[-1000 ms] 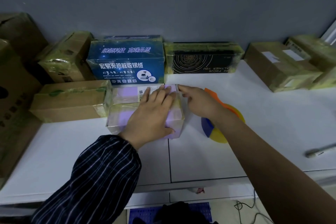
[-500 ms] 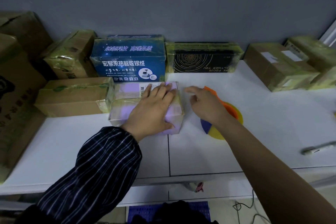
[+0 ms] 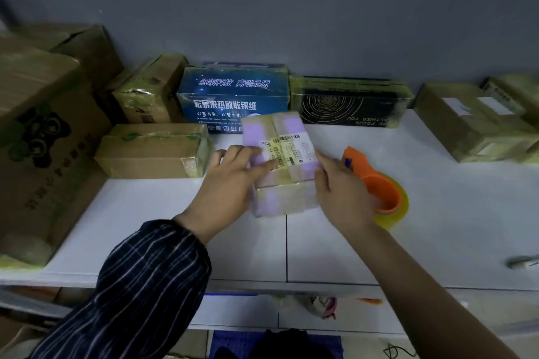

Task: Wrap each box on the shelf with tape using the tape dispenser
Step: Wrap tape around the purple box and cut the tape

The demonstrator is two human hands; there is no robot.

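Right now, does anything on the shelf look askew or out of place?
Yes. The purple box, between the left hand and the right hand, is turned at an angle, not square with the blue box behind it. The tape dispenser lies flat on the shelf, beside the right hand.

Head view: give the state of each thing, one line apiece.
purple box, taped, label up, between both hands.
left hand, fingers flat on the box top.
right hand, fingers against the box's right side.
tape dispenser, lying on the shelf, unheld.
blue box, taped, standing at the back.
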